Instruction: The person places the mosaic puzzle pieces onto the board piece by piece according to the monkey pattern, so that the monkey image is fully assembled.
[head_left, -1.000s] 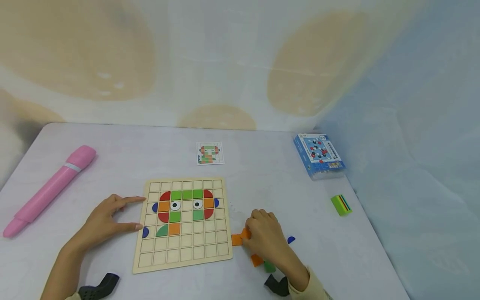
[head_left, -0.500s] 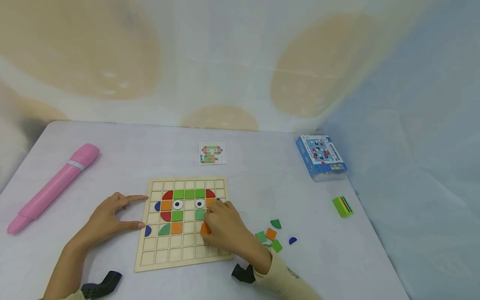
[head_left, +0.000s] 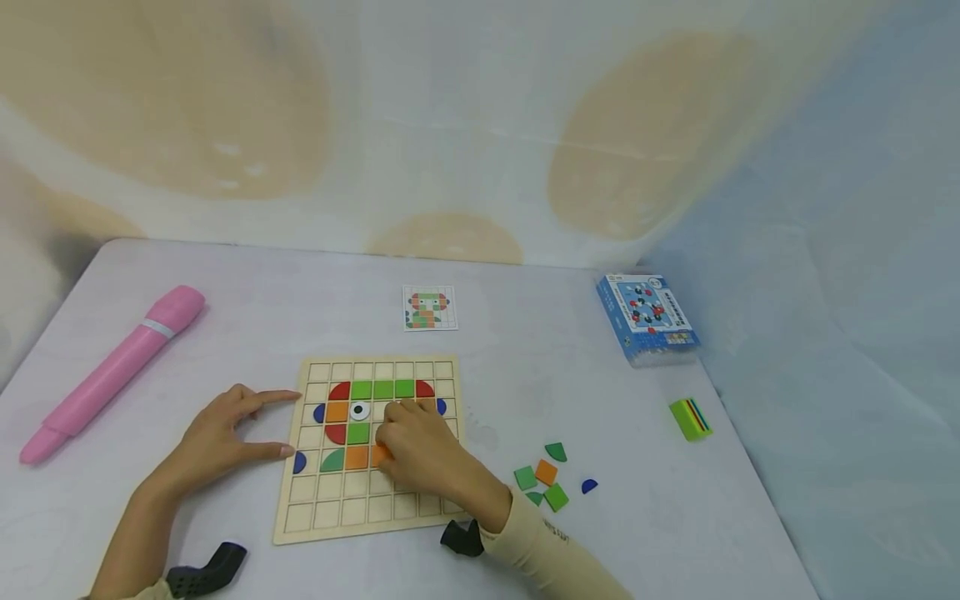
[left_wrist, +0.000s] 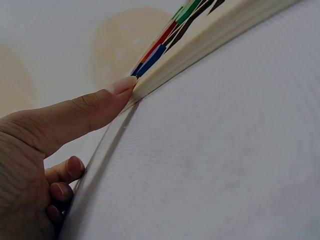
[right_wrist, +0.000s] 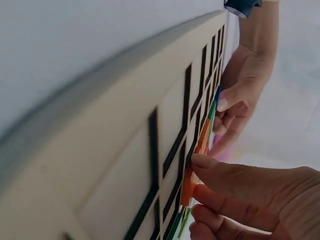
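Note:
A square wooden grid board (head_left: 315,517) lies on the table, with red, green, orange and blue tiles and a round eye tile (head_left: 360,410) set in its cells. My left hand (head_left: 213,433) touches the board's left edge with straight forefinger and thumb; the left wrist view shows the thumb (left_wrist: 117,90) against the rim, close to a blue half-round tile (left_wrist: 151,60). Over the middle of the board, my right hand (head_left: 427,446) pinches an orange square tile (head_left: 380,455) beside another orange tile (head_left: 356,457). That hand covers several cells and the second eye tile.
Loose green, orange and blue tiles (head_left: 556,497) lie right of the board. A pattern card (head_left: 430,308) lies behind it. At the far right are a blue box (head_left: 648,317) and a stack of coloured pieces (head_left: 690,419). A pink tube (head_left: 112,375) lies left.
My right hand has moved left from the loose tiles onto the board, carrying an orange square tile to the middle cells. My left hand stays at the board's left edge.

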